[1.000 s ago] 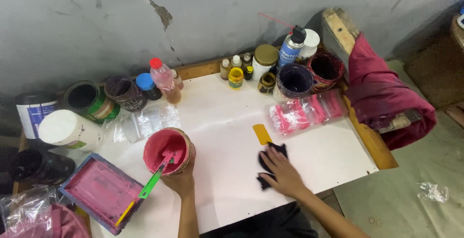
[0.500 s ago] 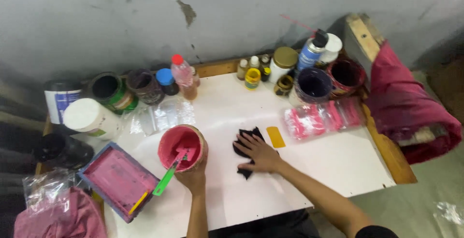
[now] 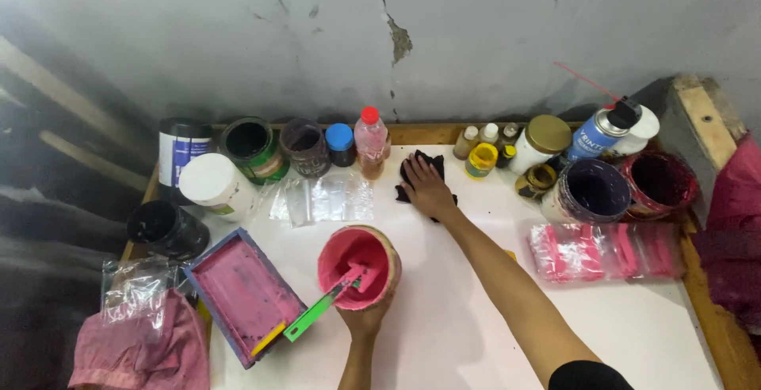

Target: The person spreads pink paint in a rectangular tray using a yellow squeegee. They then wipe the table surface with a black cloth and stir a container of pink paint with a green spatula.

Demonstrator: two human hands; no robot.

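Nearest the camera, at the front of the white tabletop [image 3: 602, 326], the left hand [image 3: 363, 320] cups the underside of a round pot of pink paint [image 3: 358, 267], fingers curled up round its near wall, while a green-handled scraper [image 3: 325, 307] leans out over the rim. Just to its left lies a rectangular blue tray coated in pink paint [image 3: 242, 295], with a pink rag [image 3: 135, 350] beyond that corner. Farther up the table the right hand [image 3: 428, 188] lies flat on a crumpled black cloth [image 3: 420, 174], fingers pressed together and extended over it, palm bearing down; the cloth sits close to the back row, just beside a clear bottle with a red cap [image 3: 371, 143] and a small yellow-lidded jar [image 3: 480, 160]. Wiping well here looks to call for short, flat strokes kept under the palm, since the standing bottles are near enough to be knocked by a wide sweep. The pot appears best kept level and still in the other hand, as the leaning scraper could tip out. A clear plastic bag [image 3: 321, 198] and a packet of pink sachets [image 3: 606, 251] lie well apart from the cloth.
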